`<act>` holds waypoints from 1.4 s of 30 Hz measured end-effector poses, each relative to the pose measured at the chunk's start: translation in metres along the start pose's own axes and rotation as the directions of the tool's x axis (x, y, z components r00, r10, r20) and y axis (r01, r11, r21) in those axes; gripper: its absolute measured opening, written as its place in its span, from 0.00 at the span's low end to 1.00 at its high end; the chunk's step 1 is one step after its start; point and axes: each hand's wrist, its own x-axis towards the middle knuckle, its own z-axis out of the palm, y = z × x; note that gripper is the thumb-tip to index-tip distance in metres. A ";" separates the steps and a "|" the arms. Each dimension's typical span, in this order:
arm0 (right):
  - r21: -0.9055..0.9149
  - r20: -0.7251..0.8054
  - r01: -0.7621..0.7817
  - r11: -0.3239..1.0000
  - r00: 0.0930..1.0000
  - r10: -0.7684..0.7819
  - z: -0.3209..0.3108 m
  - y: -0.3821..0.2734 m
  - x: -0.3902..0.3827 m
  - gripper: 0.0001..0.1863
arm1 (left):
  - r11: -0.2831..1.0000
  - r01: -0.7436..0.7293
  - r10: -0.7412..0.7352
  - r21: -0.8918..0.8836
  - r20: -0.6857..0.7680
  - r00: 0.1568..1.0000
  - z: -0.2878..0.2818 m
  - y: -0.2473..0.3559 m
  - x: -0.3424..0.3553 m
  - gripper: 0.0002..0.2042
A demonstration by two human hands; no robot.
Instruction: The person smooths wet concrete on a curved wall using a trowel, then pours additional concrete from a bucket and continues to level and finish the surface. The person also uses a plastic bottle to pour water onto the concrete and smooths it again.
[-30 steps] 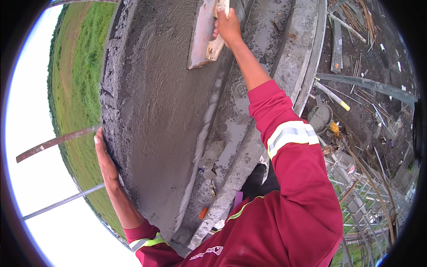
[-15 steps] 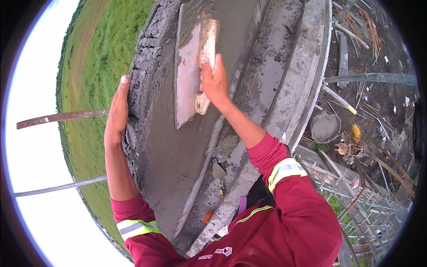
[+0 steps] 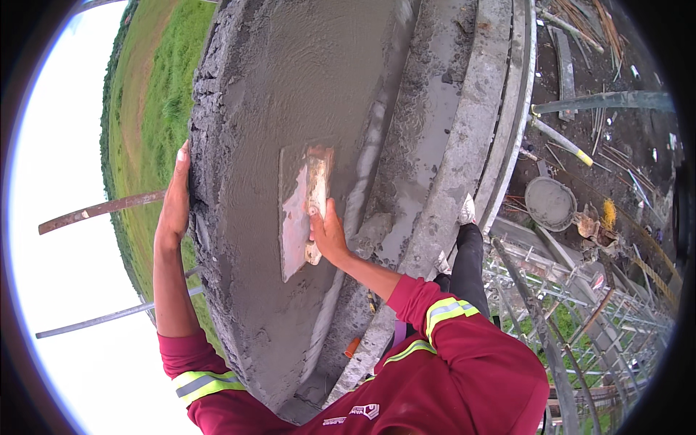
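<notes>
My right hand [image 3: 326,232] grips the whitish wooden handle of a rectangular plastering float [image 3: 293,214], which lies flat on wet grey mortar [image 3: 304,94] on a long concrete face. My left hand [image 3: 174,196] rests with stretched fingers along the crumbly outer edge [image 3: 210,87] of that face, holding nothing. A ridged band runs along the mortar's right side, beside a channel with pale slurry. A small orange cylindrical object [image 3: 352,346] lies low in the channel, partly beside my sleeve.
A curved concrete ledge [image 3: 471,101] runs at right, with my dark-clad leg and light shoe beside it. Far below are a round bucket [image 3: 549,203], scrap timber and scaffolding [image 3: 580,341]. Metal bars [image 3: 101,210] project at left over a grassy field.
The float in my right hand has moved from the top of the mortar down toward me. My left hand stays along the outer edge, shifted slightly. My leg and shoe have come into view.
</notes>
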 end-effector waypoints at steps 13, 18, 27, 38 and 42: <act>-0.107 -0.013 -0.051 0.993 0.999 0.050 -0.023 0.020 0.020 0.20 | 0.999 -0.047 0.048 0.017 -0.106 0.993 -0.010 -0.027 0.013 0.48; -0.212 0.195 0.521 0.827 0.852 -0.487 0.011 -0.083 0.065 0.19 | 0.999 -0.017 0.018 0.051 -0.033 0.999 -0.029 -0.018 -0.001 0.44; 0.071 -0.210 -0.086 0.994 0.973 0.099 -0.101 -0.105 0.223 0.12 | 0.991 0.133 -0.136 -0.031 -0.302 0.943 -0.064 -0.148 -0.141 0.41; -0.369 0.165 0.645 0.670 0.754 -0.636 -0.050 -0.220 0.241 0.20 | 0.910 0.087 -0.275 -0.404 -0.433 0.858 -0.021 -0.237 -0.194 0.42; -0.133 -0.060 0.251 0.959 0.964 -0.261 -0.108 -0.267 0.359 0.16 | 0.924 0.156 -0.317 -0.349 -0.474 0.821 -0.018 -0.239 -0.199 0.45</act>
